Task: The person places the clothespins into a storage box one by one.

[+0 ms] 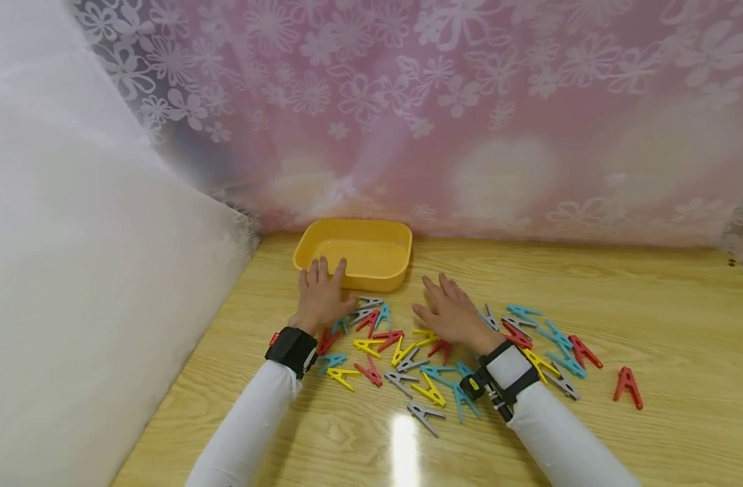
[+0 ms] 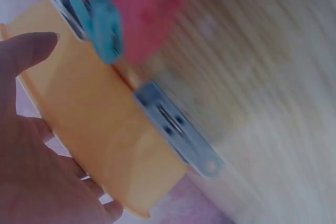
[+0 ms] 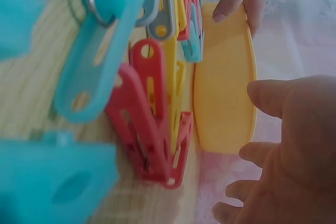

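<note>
My left hand [image 1: 322, 301] is at the front left of a yellow plastic basin [image 1: 377, 283], its fingers spread over the rim. In the left wrist view its fingertips pass behind the rim and the thumb [image 2: 37, 50] stands out across the outer wall. Palm down, my right hand [image 1: 455, 316] is apart from the basin's right front corner, fingers extended and nothing in them. Red, yellow, blue and grey clothespins lie scattered below and between the hands, such as a yellow clothespin [image 1: 428, 391] and a grey clothespin [image 1: 426, 417].
More clothespins lie to the right, with a red clothespin [image 1: 628, 387] farthest out. A pink flowered curtain [image 1: 408, 155] hangs behind the wooden table [image 1: 681, 325]. White sheeting [image 1: 103, 237] borders the left side. Both wrists wear black straps.
</note>
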`<state>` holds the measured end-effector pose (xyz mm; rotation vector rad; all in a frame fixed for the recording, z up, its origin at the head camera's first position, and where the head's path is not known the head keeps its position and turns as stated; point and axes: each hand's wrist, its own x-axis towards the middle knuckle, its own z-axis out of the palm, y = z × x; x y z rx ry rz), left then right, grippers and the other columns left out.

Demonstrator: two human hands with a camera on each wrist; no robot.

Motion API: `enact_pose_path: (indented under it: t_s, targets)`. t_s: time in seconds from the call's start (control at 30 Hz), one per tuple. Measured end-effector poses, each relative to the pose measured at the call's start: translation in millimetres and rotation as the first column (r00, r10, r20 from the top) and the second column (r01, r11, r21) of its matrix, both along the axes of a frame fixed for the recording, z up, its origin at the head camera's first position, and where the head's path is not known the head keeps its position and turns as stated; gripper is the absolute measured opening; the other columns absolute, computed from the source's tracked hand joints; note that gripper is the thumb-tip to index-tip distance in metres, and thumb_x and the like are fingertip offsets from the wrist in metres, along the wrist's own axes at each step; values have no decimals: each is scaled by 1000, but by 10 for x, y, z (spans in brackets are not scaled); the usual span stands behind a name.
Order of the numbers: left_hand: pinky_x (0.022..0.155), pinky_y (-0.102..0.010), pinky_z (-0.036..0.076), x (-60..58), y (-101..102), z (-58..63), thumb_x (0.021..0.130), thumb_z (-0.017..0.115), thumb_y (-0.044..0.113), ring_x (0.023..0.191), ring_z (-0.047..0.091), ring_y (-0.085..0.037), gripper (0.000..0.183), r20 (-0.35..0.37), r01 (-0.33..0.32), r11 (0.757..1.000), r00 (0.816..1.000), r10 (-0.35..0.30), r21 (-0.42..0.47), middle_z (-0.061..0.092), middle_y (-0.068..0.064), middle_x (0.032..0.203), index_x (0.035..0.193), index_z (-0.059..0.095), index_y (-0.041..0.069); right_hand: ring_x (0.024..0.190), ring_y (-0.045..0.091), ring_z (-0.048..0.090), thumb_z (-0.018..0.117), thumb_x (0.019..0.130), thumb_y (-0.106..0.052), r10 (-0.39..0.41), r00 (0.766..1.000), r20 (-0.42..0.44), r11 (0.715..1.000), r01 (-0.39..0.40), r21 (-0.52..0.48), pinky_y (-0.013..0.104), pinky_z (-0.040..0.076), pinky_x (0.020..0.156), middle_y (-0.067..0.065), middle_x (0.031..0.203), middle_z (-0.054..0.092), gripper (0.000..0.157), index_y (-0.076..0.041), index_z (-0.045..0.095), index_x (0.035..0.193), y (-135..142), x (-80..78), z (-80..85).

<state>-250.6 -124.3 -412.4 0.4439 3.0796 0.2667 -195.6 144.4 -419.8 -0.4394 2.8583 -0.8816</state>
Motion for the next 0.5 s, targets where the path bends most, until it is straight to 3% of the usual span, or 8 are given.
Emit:
enact_pose_path:
  t_s: [0.5]
  targets:
    - [110,-56,0,54,538,8,88,60,52,142,-1,-42,88,17,54,998,998,-54,-41,5,-27,155,154,13,16,139,47,6,40,101,-45,-98,994,38,995,97,22,59,9,108,32,152,5,74,5,15,150,310,81,34]
